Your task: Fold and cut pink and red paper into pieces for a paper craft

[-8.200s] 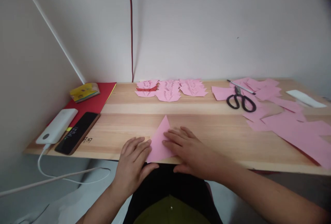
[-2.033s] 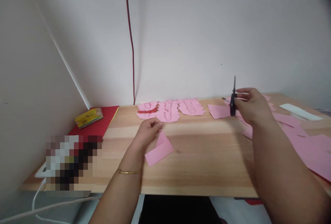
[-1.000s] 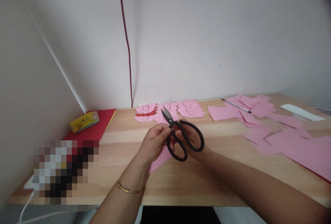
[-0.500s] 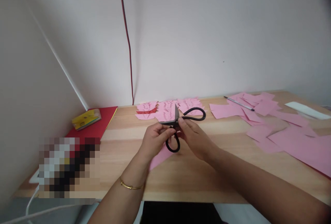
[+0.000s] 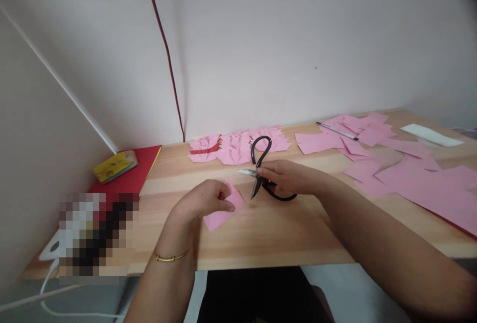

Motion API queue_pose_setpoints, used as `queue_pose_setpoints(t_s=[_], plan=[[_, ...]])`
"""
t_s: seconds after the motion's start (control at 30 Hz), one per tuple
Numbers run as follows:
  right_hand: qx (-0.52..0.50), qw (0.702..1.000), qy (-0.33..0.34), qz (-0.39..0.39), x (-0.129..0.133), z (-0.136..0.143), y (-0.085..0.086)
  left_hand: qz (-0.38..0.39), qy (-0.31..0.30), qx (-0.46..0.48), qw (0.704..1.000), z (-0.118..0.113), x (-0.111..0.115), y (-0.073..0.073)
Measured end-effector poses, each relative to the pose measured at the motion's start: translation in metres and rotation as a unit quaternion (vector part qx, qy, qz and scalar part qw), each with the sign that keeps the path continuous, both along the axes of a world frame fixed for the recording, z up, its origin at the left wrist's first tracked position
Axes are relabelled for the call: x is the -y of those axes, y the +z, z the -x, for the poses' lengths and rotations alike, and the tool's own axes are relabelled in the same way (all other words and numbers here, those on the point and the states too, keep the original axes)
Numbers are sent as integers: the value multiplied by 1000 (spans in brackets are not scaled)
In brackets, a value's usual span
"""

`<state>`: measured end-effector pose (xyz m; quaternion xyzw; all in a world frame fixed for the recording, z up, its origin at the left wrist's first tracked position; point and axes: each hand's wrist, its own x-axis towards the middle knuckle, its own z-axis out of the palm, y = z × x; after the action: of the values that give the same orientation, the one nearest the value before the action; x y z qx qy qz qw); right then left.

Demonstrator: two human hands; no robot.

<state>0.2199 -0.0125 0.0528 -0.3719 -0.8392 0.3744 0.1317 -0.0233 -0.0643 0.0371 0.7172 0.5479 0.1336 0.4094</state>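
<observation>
My right hand (image 5: 285, 176) is closed on black-handled scissors (image 5: 258, 176), held above the table with the blades spread apart and the tips toward the left and down. My left hand (image 5: 204, 198) hovers low over a folded-looking pink paper piece (image 5: 214, 221), or touches it; which, I cannot tell. The left fingers are curled, with a gap between thumb and forefinger, and they cover part of this paper. Beyond the hands, several cut pink papers (image 5: 234, 149) with jagged edges and slits lie by the wall, a red strip (image 5: 204, 149) among them.
Loose pink sheets (image 5: 410, 174) spread over the right of the wooden table (image 5: 283, 243). A pen (image 5: 337, 130) and a white strip (image 5: 432, 135) lie there too. At left, a yellow packet (image 5: 115, 165) rests on red sheets (image 5: 149, 156), near a blurred-out patch and white cables.
My hands have parted. The left one has let go of the scissors and come down to the pink paper. In my right hand the scissors have turned, blades now toward the left and down.
</observation>
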Motion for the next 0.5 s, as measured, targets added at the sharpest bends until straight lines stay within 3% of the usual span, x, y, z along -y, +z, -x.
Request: queue_pose_setpoints(t_s=[0.2, 0.5], plan=[[113, 991, 22, -73, -1, 2, -8, 30, -7, -6, 1000, 3, -2, 5], [142, 982, 44, -119, 9, 20, -31, 53, 7, 6, 999, 11, -6, 0]])
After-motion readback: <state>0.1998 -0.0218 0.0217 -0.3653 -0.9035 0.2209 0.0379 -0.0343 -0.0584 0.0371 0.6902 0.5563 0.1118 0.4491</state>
